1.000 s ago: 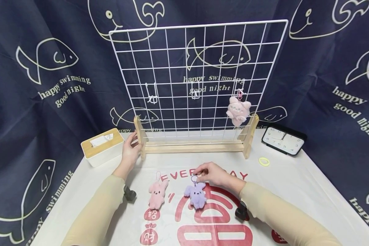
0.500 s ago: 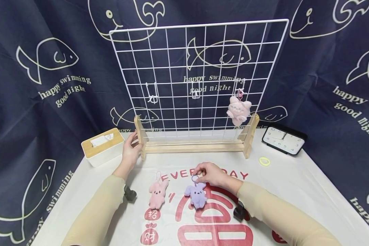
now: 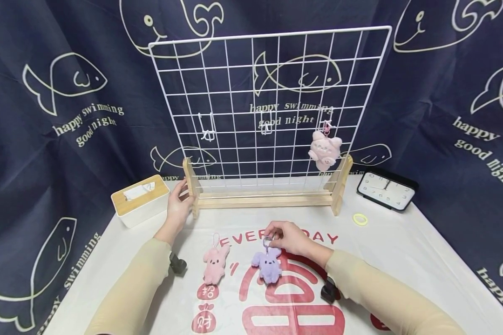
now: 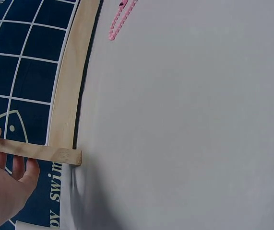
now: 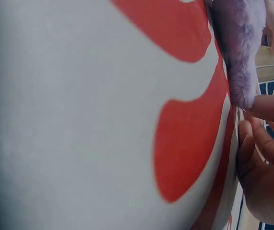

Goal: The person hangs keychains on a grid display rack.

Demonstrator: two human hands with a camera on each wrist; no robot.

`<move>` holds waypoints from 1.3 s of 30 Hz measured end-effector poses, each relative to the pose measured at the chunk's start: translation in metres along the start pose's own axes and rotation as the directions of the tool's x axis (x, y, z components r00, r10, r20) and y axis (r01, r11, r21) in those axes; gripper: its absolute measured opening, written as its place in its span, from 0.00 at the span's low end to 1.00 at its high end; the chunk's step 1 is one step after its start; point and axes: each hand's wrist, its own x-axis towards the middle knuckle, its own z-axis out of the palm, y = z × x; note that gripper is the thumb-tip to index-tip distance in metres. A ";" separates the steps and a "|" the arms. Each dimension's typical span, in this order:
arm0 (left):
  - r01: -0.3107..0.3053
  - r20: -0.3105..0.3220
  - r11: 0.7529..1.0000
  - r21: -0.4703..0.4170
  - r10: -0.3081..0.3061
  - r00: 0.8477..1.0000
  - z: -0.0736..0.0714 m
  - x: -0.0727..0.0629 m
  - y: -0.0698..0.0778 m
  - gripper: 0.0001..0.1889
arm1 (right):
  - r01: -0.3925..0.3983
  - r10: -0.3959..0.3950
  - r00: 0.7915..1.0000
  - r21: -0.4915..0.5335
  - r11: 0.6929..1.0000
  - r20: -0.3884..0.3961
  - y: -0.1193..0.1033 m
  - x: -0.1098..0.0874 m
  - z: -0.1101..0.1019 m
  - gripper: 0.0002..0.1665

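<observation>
A purple plush keychain (image 3: 270,266) with a floppy ear lies on the white table in the head view. My right hand (image 3: 292,238) pinches the metal ring at its top. In the right wrist view the purple plush (image 5: 244,48) sits right at my fingertips. My left hand (image 3: 178,204) holds the left wooden upright (image 3: 191,188) of a white wire grid rack (image 3: 279,93). In the left wrist view its thumb and fingers lie on opposite sides of the wood (image 4: 41,151). A pink plush keychain (image 3: 214,265) lies left of the purple one, its loop pointing toward the rack.
Two bare white hooks, a left hook (image 3: 208,134) and a middle hook (image 3: 266,128), hang on the grid. A light pink plush (image 3: 324,151) hangs from the right one. Around the rack stand a tissue box (image 3: 142,204), a clock (image 3: 386,190) and a yellow ring (image 3: 360,219).
The metal ring of the purple keychain has tilted and shifted slightly toward my right fingers. My left hand and the rack have stayed put.
</observation>
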 end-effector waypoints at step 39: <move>-0.013 -0.004 1.000 0.006 0.013 1.000 -0.001 0.000 0.001 0.35 | 0.081 -0.039 0.984 0.243 0.967 -0.175 -0.050 0.003 -0.043 0.05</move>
